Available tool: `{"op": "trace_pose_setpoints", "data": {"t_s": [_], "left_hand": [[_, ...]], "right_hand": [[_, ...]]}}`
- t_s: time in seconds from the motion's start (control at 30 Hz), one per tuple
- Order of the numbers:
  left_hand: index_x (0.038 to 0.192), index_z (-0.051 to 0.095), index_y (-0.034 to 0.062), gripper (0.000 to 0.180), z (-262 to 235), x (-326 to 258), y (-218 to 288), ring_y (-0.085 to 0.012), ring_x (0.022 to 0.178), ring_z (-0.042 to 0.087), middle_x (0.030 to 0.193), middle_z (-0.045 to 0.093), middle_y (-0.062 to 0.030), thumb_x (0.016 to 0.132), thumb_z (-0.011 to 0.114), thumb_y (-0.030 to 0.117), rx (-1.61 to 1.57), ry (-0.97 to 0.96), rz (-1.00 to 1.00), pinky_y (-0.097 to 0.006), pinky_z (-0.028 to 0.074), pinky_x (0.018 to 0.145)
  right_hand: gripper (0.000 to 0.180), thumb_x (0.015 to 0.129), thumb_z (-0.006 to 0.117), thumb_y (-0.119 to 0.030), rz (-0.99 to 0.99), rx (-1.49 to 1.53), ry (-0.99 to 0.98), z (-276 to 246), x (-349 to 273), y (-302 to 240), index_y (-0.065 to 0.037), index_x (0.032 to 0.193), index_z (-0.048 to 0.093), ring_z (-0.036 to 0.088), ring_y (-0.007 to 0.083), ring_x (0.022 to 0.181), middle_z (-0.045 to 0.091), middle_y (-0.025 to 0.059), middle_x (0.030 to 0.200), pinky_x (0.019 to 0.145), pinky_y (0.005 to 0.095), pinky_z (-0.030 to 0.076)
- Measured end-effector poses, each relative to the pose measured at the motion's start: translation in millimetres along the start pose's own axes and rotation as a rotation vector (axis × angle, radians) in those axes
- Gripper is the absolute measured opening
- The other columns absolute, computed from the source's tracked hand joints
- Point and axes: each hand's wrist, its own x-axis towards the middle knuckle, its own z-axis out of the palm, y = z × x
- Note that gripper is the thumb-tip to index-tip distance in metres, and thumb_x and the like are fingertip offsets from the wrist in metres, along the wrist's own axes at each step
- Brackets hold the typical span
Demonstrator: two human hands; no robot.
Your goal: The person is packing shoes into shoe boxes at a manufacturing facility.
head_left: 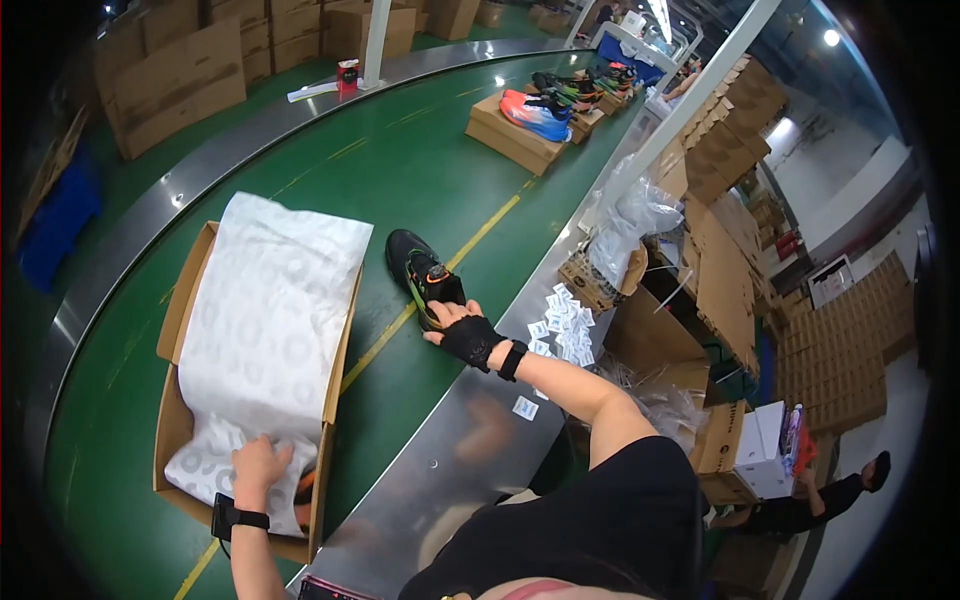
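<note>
An open brown shoebox (330, 440) stands at the left, with white patterned tissue paper (270, 290) draped over it and hanging past its far end. On the paper's near end rests my left hand (262, 463), its fingers spread. Beside that hand a bit of an orange and black shoe (305, 492) peeks out of the box; the paper covers the rest. Right of the box, a black shoe (408, 260) with green and orange trim is on the green conveyor belt (330, 175). My right hand (465, 332), in a black fingerless glove, is closed around its near end.
Small white packets (565, 325) are heaped on the metal edge (430, 470) to the right, next to a carton with clear plastic bags (620, 230). Farther along the belt are shoeboxes (510, 140) topped with colourful shoes. A person (810, 500) stands at the far right near stacked cartons.
</note>
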Motion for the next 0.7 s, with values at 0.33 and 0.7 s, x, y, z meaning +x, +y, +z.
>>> {"op": "trace_pose_setpoints", "data": {"t_s": [0.33, 0.7], "left_hand": [[0.101, 0.054, -0.0036, 0.049, 28, -11, -14, -0.0383, 0.098, 0.05, 0.108, 0.051, -0.0209, 0.067, 0.065, 0.03, -0.348, 0.293, 0.076, -0.04, 0.04, 0.087], [0.126, 0.032, -0.0037, 0.095, -38, -130, 132, -0.034, 0.114, 0.042, 0.123, 0.041, -0.0206, 0.052, 0.082, 0.027, -0.731, 0.41, 0.546, -0.038, 0.034, 0.096]], "right_hand": [[0.032, 0.073, 0.064, -0.037, -0.254, 0.057, 0.388, -11, 21, 18, -0.01, 0.062, 0.051, 0.053, 0.0256, 0.049, 0.056, 0.0079, 0.054, 0.057, 0.0338, 0.041], [0.025, 0.076, 0.066, -0.023, -0.638, 0.965, -0.562, -173, -6, -106, -0.003, 0.064, 0.056, 0.054, 0.0195, 0.051, 0.054, 0.0102, 0.058, 0.05, 0.029, 0.041]]}}
